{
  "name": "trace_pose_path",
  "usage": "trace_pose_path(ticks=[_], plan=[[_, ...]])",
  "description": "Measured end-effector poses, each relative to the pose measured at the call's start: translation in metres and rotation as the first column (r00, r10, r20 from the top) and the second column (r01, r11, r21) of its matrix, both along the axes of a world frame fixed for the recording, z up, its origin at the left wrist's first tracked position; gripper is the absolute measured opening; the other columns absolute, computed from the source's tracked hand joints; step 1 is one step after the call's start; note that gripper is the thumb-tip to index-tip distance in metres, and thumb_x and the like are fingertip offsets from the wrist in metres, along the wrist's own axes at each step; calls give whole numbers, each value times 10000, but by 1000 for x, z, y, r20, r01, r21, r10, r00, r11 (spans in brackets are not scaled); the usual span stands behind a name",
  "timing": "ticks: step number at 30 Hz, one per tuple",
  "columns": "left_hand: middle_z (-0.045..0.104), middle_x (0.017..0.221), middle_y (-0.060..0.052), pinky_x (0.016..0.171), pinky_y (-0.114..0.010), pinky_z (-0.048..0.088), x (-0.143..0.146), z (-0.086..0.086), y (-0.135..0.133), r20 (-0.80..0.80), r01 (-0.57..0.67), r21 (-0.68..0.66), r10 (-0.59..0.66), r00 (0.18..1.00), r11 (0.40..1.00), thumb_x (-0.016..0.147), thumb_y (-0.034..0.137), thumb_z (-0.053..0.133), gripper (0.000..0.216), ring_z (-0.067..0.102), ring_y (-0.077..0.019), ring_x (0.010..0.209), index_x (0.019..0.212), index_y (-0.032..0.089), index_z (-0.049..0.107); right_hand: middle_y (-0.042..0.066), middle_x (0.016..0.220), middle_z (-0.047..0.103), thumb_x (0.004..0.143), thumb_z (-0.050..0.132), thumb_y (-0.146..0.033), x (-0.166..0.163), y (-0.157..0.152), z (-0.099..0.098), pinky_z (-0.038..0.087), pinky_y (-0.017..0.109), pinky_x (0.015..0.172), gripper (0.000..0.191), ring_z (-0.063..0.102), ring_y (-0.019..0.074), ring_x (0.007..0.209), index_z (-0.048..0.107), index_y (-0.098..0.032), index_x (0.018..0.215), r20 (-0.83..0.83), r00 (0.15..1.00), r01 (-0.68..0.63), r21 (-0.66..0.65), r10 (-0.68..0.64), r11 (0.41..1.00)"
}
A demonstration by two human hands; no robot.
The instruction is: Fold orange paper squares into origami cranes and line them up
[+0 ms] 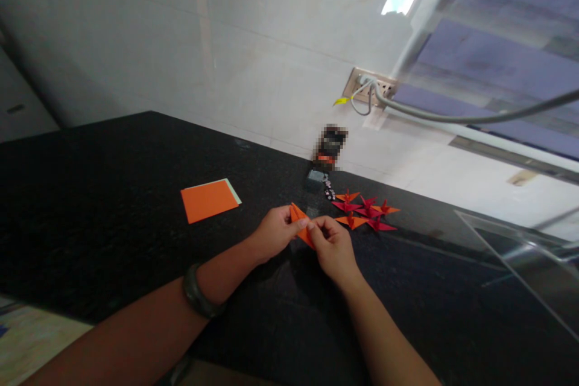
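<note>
Between my two hands is a folded piece of orange origami paper [298, 215], narrow and pointed at its upper end. My left hand [277, 232] pinches it from the left, thumb on top. From the right, my right hand [333, 247] grips its edge with thumb and fingers, close to the left thumb. Just beyond the right hand stand several folded paper cranes [368, 211] in orange and red, grouped close together. To the left lies a stack of square paper [209, 200], orange on top with a pale green edge showing beneath.
The work is over a dark speckled countertop [113, 193]. A pixelated dark object [331, 146] leans near the wall, with a small grey block [315, 178] and a beaded string [330, 187] before it. A socket [368, 85] with cables is on the wall; a sink [534, 265] lies right.
</note>
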State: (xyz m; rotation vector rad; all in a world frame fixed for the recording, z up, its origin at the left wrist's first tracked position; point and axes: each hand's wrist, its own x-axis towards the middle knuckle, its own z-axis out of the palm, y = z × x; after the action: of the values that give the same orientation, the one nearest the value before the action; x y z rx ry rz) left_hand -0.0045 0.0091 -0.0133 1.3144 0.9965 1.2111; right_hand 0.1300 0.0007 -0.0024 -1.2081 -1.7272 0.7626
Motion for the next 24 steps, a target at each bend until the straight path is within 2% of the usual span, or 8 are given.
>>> trace_pose_path(ticks=[6,13,17,21,24], plan=[[569,601,8,519,-217,379,-2,0,1,48,30,-58,-27,998,998,660,326,617,220,487,-88,527,687,115,560,-40,537,467,734,539,-310,1,3,-3,310,199,451,171,387,82,468,554,-154,665,-114,993,-40,-86,30,995],[621,699,-28,529,-208,396,0,10,-4,129,85,-207,-59,990,975,601,338,676,298,550,-103,585,767,106,593,-45,513,492,682,593,-315,1,5,-3,310,194,417,165,402,76,430,551,-156,689,-288,957,-23,-211,-40,977],[611,674,-21,536,-214,409,0,8,-3,146,66,-176,-40,988,982,636,331,645,253,562,-112,589,749,114,576,-43,488,498,687,585,-324,-2,2,3,341,201,429,176,425,79,427,551,-153,664,-320,947,-51,-249,-32,967],[602,650,-7,539,-225,418,0,0,1,45,26,-61,-23,999,998,679,300,601,181,554,-117,584,735,132,562,-52,452,480,701,569,-332,-3,1,4,342,199,424,187,422,77,411,546,-158,639,-297,954,-36,-246,-40,969],[594,637,-2,529,-223,417,1,-2,2,7,12,-23,-12,1000,1000,698,286,577,155,548,-115,574,732,137,552,-64,449,464,696,579,-331,-2,3,0,351,194,414,177,412,72,397,538,-163,653,-370,928,-71,-289,-42,955]])
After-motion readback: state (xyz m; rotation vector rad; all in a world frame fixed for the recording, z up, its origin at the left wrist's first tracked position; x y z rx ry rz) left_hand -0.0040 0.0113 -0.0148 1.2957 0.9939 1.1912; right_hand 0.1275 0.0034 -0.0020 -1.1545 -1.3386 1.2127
